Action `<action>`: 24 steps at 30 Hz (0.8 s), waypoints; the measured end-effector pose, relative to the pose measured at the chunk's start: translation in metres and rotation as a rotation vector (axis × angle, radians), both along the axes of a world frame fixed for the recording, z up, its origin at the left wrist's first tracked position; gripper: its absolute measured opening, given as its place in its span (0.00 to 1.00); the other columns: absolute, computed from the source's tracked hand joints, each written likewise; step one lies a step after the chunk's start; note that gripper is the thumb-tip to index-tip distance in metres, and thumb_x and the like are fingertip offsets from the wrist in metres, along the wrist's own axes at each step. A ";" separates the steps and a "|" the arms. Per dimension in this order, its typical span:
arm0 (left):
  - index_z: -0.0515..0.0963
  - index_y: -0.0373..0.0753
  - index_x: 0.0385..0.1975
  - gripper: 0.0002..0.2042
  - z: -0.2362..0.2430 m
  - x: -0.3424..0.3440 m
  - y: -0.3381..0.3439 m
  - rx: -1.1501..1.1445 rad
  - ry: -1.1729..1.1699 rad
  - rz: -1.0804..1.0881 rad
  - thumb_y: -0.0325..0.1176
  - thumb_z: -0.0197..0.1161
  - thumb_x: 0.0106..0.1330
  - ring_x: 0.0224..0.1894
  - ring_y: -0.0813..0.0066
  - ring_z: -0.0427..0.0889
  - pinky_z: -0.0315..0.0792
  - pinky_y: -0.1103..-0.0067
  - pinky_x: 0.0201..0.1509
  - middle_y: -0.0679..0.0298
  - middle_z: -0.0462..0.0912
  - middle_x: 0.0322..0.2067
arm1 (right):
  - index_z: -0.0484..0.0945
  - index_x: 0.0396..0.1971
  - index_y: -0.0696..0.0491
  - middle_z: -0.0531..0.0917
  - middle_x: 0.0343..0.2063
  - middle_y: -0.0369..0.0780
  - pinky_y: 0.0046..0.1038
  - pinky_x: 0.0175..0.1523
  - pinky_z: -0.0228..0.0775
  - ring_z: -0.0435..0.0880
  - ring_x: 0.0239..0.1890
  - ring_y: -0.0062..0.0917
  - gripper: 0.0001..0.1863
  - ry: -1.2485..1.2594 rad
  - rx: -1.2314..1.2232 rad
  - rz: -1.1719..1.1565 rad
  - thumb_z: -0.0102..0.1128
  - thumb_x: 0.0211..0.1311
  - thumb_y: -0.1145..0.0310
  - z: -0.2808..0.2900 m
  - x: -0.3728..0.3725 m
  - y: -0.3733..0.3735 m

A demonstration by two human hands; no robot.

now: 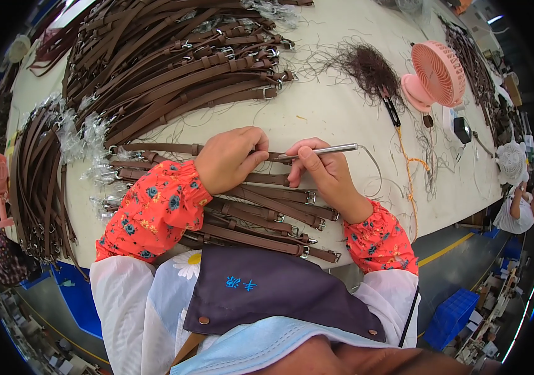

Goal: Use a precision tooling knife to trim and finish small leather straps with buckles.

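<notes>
My left hand (229, 159) is curled closed on a narrow brown strap (179, 147) that lies across the upper edge of a row of buckled straps (267, 212). Just right of it, my right hand (323, 175) grips a slim silver pen-like tool (341, 149) with a thin cable trailing from its right end. The tool's left end is at the strap beside my left fingers; its tip is too small to make out clearly. Crumpled clear plastic (95, 140) sits around the buckles at the left.
Piled straps (179, 75) fill the upper left; another bundle (42, 181) hangs over the left edge. Right are tangled threads (367, 69), black snips (391, 109), a pink fan (436, 72) and an adapter (461, 128). A co-worker (511, 212) is beyond the table (436, 194); a blue crate (451, 315) stands below.
</notes>
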State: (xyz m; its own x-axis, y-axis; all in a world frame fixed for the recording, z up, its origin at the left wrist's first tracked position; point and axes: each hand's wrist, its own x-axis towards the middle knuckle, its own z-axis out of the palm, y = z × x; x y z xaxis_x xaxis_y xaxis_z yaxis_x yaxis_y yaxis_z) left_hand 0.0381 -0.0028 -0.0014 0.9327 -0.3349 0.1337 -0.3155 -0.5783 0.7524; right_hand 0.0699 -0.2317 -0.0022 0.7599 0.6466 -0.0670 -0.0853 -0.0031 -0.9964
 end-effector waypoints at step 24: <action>0.79 0.41 0.29 0.05 0.008 0.001 0.011 0.032 0.137 -0.158 0.32 0.67 0.58 0.23 0.77 0.72 0.67 0.79 0.28 0.67 0.74 0.23 | 0.73 0.43 0.60 0.80 0.23 0.38 0.19 0.31 0.70 0.80 0.24 0.18 0.18 0.016 0.045 -0.044 0.45 0.74 0.59 -0.004 -0.001 0.001</action>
